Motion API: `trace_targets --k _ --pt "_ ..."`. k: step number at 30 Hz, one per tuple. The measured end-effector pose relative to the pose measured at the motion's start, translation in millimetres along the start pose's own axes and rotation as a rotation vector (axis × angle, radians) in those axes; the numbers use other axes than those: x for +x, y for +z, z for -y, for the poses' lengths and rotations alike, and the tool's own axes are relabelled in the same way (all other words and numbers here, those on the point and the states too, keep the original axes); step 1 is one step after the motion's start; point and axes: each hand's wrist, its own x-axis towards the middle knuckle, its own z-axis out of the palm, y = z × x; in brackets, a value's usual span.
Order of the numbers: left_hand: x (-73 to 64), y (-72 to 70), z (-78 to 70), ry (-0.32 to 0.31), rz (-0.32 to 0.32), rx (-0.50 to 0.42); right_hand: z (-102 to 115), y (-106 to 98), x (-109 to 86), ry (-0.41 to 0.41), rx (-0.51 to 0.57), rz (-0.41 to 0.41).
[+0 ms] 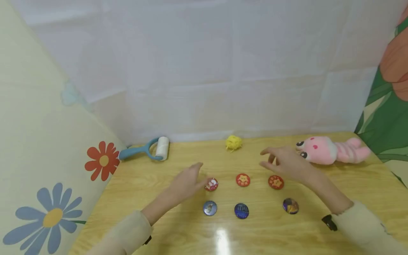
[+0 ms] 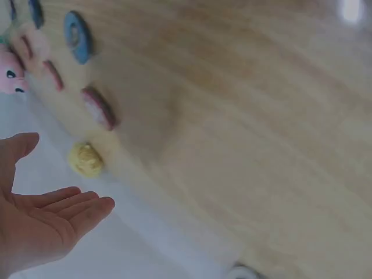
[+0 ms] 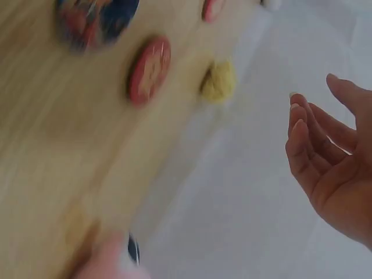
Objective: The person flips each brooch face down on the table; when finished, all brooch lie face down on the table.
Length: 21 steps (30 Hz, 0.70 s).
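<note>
**Surveying the surface (image 1: 185,230), nothing held**

The biggest object I have on it is the pink plush toy (image 1: 318,152), at the far right. The blue-handled roller (image 1: 143,148) lies at the far left, near the back edge.

I see the left hand (image 1: 186,182) with its fingers stretched out and the thumb set apart, holding nothing; in the head view it meets the edge of the red-and-white badge (image 1: 212,184), though I cannot tell whether they touch. The right hand (image 1: 287,163) hangs near the toy and the right-hand red badge (image 1: 276,182), fingers loosely bent, thumb clear of them, nothing pinched.

Smaller, a yellow ball (image 1: 233,142) sits toward the back edge.

Smallest are the badges, six discs in two rows. The far row has those two flanking the middle red badge (image 1: 243,180); the near row has the pale blue badge (image 1: 210,208), the dark blue badge (image 1: 241,211) and the purple-and-orange badge (image 1: 290,206). I judge them light and stiff, hardly fragile, with glossy faces that could slip. I would take one by its rim, thumb and forefinger on opposite sides, since pressing the face may just skid it.
</note>
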Motion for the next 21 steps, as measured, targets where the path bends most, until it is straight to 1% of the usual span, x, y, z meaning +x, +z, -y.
trace_targets --k 3,6,8,11,13,16,19,21 --pt "1.4 13.5 9.3 -0.011 0.015 -0.042 10 26 16.5 -0.066 0.02 0.035" --pt "2.0 21.3 17.1 -0.006 0.057 -0.067 21 49 30.9 -0.108 0.012 0.069" --pt "1.7 25.2 21.4 0.005 0.074 -0.119 28 64 38.3 -0.113 -0.006 0.088" --pt "0.3 31.1 26.9 0.036 0.092 -0.191 39 83 46.5 -0.097 -0.03 0.134" --pt "-1.4 35.2 29.9 0.069 0.092 -0.212 46 96 50.3 -0.086 -0.049 0.162" --pt "-3.7 40.5 33.2 0.093 0.089 -0.192 53 111 54.2 -0.078 -0.077 0.196" --pt "-3.8 44.1 34.5 0.093 0.059 -0.18 58 120 56.8 -0.069 -0.097 0.204" --pt "-2.7 45.8 34.7 0.105 0.032 -0.181 61 123 58.1 -0.058 -0.099 0.202"
